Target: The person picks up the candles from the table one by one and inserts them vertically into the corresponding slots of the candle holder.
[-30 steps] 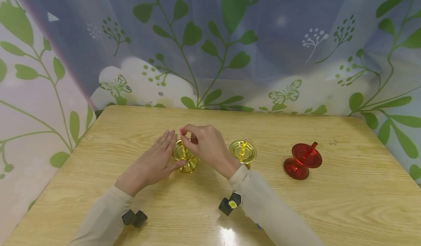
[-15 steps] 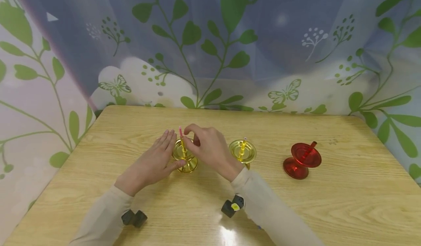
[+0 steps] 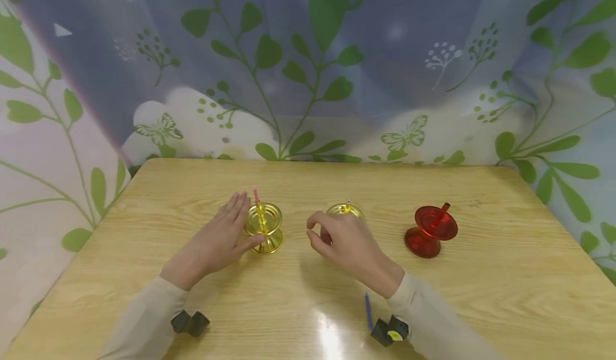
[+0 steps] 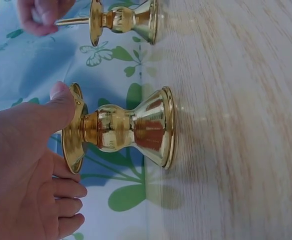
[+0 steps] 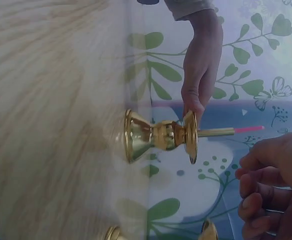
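Note:
A gold candle holder (image 3: 268,239) stands upright on the left of the table, a thin pink candle (image 3: 256,194) rising from its central tube. My left hand (image 3: 214,245) stays beside it with fingers straight; in the left wrist view its thumb (image 4: 61,105) lies at the dish rim. My right hand (image 3: 353,245), loosely curled and holding nothing, is apart from that holder. It overlaps a second gold candle holder (image 3: 347,208) in the head view, hiding most of it. In the right wrist view the pink candle (image 5: 248,129) sticks out of the tube.
A red candle holder (image 3: 435,222) stands to the right on the wooden table (image 3: 505,274). Near the right wrist lies a thin blue candle (image 3: 368,312). Behind the table hangs a curtain (image 3: 385,71) printed with leaves and butterflies.
My right hand has let go of the pink candle and moved right and nearer, towards the middle holder. The blue candle now shows. The left hand keeps its place; the view has shifted slightly.

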Available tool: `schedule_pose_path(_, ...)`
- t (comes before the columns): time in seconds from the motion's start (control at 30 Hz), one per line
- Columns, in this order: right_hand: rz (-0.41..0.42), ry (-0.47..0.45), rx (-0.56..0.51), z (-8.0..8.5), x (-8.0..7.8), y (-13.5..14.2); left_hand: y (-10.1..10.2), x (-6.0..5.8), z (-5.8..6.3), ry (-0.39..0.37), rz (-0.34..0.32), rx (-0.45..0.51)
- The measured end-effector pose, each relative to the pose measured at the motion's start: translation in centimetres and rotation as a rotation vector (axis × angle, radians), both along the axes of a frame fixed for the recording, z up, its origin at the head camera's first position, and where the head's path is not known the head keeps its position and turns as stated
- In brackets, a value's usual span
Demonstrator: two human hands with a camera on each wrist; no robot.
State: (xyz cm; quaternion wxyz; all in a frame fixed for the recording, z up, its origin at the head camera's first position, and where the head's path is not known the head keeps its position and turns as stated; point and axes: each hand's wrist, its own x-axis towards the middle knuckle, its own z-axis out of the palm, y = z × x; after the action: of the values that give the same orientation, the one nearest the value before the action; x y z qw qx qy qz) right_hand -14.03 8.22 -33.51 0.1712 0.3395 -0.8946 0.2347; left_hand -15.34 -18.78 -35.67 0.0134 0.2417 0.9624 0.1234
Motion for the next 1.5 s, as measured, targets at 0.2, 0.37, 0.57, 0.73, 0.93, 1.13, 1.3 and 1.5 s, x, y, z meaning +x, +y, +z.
schedule_pose_path(0.2, -0.012, -0.005, 0.001, -0.6, 0.6, 1.6, -0.3, 0.2, 0.0, 0.004, 0.007, 0.001)
schedule_pose_path(0.37, -0.021, 0.013, -0.008, -0.6, 0.9, 2.3, -0.3, 0.4, 0.0, -0.003, 0.015, -0.001)
schedule_pose_path(0.57, -0.023, 0.026, -0.028, -0.8, 1.2, 3.2, -0.2, 0.5, 0.2, -0.005, 0.012, 0.001)
schedule_pose_path(0.73, -0.046, 0.009, -0.023, -1.0, 1.4, 4.3, 0.0, 0.5, 0.3, -0.004, 0.009, 0.003)
schedule_pose_path(0.93, -0.133, -0.006, 0.008, -1.1, 1.7, 6.1, 0.1, 0.6, 0.5, -0.008, 0.008, 0.01)
schedule_pose_path(1.13, -0.159, -0.027, 0.009, -1.4, 2.1, 7.5, 0.2, 0.8, 0.6, -0.014, 0.013, -0.002)
schedule_pose_path(1.3, -0.157, -0.029, 0.003, -1.7, 2.2, 8.4, 0.4, 1.0, 0.7, -0.003, 0.018, -0.005)
schedule_pose_path(1.5, -0.165, -0.03, 0.019, -1.9, 2.3, 9.2, 1.0, 1.7, 1.2, 0.038, 0.047, -0.045)
